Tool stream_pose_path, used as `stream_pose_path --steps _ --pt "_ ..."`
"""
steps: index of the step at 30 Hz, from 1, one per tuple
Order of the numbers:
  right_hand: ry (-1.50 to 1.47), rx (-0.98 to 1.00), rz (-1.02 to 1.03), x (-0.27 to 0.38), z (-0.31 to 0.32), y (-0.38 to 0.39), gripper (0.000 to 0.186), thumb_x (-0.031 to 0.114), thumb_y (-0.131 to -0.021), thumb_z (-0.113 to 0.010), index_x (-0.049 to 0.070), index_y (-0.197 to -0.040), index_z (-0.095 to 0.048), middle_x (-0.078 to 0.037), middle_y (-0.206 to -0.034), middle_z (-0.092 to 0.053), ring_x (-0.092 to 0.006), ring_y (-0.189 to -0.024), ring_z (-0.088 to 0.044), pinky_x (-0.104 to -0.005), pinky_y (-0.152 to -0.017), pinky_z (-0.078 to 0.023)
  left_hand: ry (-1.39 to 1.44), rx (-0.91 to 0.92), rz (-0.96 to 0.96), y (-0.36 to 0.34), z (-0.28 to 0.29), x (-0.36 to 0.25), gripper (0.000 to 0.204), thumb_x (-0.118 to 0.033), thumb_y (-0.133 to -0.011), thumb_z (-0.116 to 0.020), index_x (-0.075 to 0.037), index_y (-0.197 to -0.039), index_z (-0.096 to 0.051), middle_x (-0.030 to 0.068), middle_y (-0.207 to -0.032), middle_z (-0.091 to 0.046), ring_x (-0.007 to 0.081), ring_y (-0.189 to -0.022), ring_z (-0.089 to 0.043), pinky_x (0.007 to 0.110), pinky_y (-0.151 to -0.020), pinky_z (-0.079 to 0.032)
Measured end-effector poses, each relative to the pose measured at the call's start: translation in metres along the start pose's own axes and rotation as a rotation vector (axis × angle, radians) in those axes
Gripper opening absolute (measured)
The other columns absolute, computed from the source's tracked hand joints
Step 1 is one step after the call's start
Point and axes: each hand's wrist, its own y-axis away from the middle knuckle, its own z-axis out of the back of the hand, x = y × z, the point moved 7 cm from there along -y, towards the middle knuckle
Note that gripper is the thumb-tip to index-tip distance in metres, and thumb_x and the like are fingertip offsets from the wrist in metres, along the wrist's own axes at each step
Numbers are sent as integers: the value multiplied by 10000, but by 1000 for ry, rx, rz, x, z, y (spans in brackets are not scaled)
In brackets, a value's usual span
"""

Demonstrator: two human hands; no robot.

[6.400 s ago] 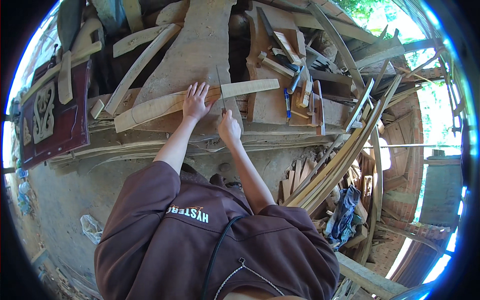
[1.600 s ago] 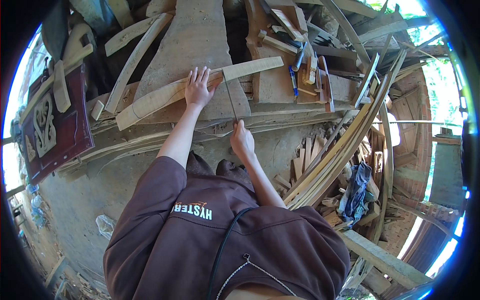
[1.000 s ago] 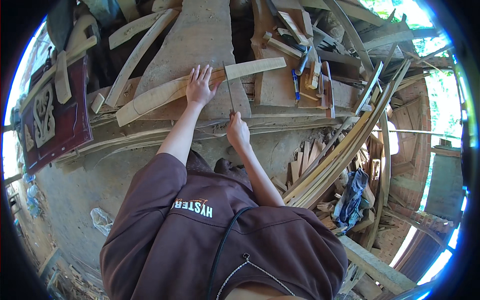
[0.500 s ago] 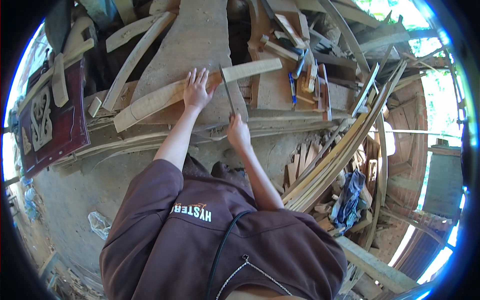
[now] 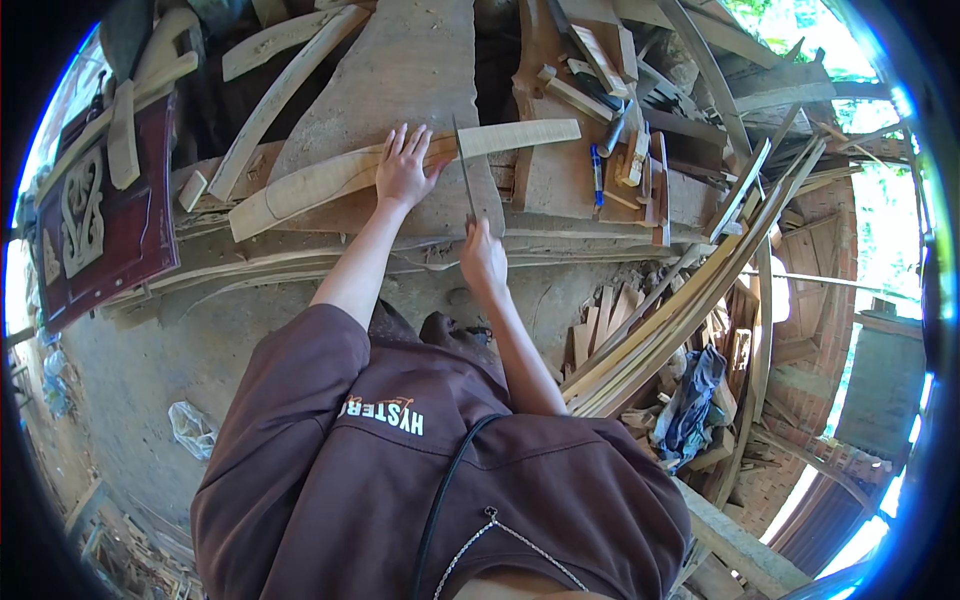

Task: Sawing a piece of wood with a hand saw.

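Note:
A long, slightly curved piece of pale wood (image 5: 300,192) lies across a broad plank (image 5: 395,75) on the bench. A curved line is drawn along its left part. My left hand (image 5: 403,172) rests flat on the pale piece with its fingers stretched out, pressing near its middle. Just right of that hand, a thin handsaw (image 5: 465,172) crosses the wood, its blade pointing away from me. My right hand (image 5: 484,260) is closed around the saw's handle, which the fingers mostly hide. How deep the blade sits cannot be made out.
To the right on the bench are a blue pen (image 5: 597,175), a hammer-like tool (image 5: 616,122) and several wood blocks. Long wood strips (image 5: 690,310) lean at the right. A dark red carved panel (image 5: 110,200) stands at the left. A plastic bag (image 5: 191,430) lies on the floor.
The saw and my right hand have slid slightly away from me along the cut. My left hand stays on the wood. The whole view has shifted a little.

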Motion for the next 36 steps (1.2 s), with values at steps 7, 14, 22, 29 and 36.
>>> stream_pose_path --steps 7,14,22,29,36 --pt "15 -140 52 23 6 -74 203 216 -967 -419 25 -1034 -440 -326 -827 -638 -487 -791 -633 -577 -691 -490 22 17 -28 -4 -6 -16 638 -544 -885 -544 -76 -1319 -530 88 -1385 -519 331 -1334 -403 440 -1151 -251" --pt "-15 -6 -8 5 7 8 218 233 -990 -389 22 -998 -445 -326 -823 -637 -500 -789 -627 -574 -696 -488 21 -9 -10 -4 4 -3 605 -507 -889 -558 -68 -1305 -541 86 -1378 -523 320 -1322 -419 440 -1148 -255" --pt "14 -115 59 13 7 -42 238 245 -996 -388 14 -1004 -446 -325 -812 -636 -491 -764 -630 -574 -662 -491 43 8 -10 -4 -4 -11 622 -524 -880 -562 -75 -1310 -536 87 -1377 -525 330 -1330 -407 441 -1149 -252" --pt "14 -30 32 -13 0 20 234 242 -991 -404 11 -999 -440 -316 -765 -629 -493 -751 -623 -577 -651 -488 36 24 -4 2 -1 -4 625 -520 -882 -560 -80 -1325 -522 81 -1388 -516 326 -1337 -399 439 -1152 -248" --pt "-34 -155 91 9 8 -36 211 225 -990 -404 17 -995 -443 -317 -776 -627 -510 -740 -607 -599 -654 -461 26 5 -25 -6 -7 -12 615 -495 -868 -590 -84 -1321 -529 83 -1382 -522 321 -1337 -401 434 -1155 -246"
